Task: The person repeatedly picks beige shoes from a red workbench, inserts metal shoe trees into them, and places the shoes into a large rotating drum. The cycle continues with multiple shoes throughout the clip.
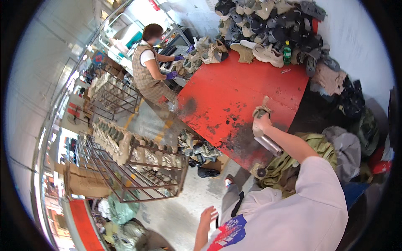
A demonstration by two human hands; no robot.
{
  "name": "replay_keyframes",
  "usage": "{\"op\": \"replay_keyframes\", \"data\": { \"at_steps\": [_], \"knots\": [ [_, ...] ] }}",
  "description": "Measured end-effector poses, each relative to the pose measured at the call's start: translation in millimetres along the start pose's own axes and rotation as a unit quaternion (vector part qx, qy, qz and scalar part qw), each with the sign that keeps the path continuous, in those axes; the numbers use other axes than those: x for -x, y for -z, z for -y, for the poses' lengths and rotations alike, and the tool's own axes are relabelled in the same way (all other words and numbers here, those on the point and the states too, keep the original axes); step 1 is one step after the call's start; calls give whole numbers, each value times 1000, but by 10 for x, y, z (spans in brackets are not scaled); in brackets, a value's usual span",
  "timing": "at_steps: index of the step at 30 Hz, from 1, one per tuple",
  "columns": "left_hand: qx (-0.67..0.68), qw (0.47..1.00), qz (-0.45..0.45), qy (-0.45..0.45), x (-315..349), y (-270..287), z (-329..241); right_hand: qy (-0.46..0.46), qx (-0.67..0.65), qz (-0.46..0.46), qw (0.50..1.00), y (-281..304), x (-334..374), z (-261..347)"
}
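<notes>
My right hand (263, 122) is closed round a beige shoe (258, 112) over the near right part of the red tabletop (247, 88). The fingers hide much of the shoe, and a beige strip that may be a lace or tongue shows beyond it. Just below that hand, a shiny metal tube (269, 145) slants at the table's edge; what it joins is hidden. My left hand (208, 215) hangs low beside my body, away from the table, fingers loosely apart and holding nothing.
Piled shoes (268, 25) and a green bottle (287, 53) line the table's far side. A co-worker (153, 62) in purple gloves handles shoes at the far left. Metal racks of shoes (134, 159) stand left; heaped cloth (312, 154) lies right.
</notes>
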State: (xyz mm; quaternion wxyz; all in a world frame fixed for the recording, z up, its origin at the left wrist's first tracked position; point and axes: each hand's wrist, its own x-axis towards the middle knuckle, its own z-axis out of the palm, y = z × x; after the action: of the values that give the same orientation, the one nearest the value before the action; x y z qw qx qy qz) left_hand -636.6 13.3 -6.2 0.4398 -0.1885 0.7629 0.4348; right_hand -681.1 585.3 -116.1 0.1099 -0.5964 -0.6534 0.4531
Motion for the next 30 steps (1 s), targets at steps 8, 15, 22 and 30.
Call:
{"op": "replay_keyframes", "data": {
  "at_steps": [8,15,22,30],
  "knots": [
    [-207,973,18,-103,-440,405,13,304,45,206,929,-406,-232,1155],
    [-427,889,161,-26,-558,497,342,303,-382,593,641,1545,1713,13],
    [-363,921,130,48,-784,644,-41,-259,-459,246,813,1166,2246,-3288],
    [-436,889,74,120,-812,981,75,-357,88,167,915,571,1453,-5867]
  ]
}}
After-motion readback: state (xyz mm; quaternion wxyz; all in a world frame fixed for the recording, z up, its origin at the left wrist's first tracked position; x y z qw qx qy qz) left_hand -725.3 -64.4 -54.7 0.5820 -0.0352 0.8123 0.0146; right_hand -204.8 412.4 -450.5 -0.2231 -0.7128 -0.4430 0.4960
